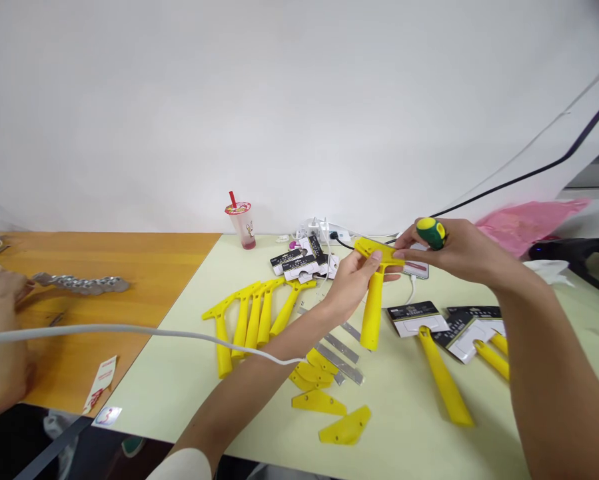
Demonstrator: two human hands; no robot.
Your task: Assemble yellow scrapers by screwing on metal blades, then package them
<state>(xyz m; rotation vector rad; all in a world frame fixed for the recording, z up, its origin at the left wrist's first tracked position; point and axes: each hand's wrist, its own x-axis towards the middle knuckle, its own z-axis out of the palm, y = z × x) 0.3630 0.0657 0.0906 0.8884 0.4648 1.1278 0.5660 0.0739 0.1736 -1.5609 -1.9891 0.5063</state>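
The hands are close together over the surface (409,427), with one yellow scraper (373,310) between them. The left hand (350,283) is clamped on its head, thumb on the near face and fingers behind. The right hand (462,247) has its fingertips at the head's right end, apparently touching, with a green-and-yellow handle (432,233) tucked in its grasp; any shaft is hidden.

The scraper's head has its long axis running across from the left hand to the right, while the handle drops from it toward the person, slightly tilted. The left hand is nearer the middle of the head. Below the hands lie metal blades (342,348) and yellow plates (346,427); left of them, more yellow scrapers (222,340) stand in a loose row.
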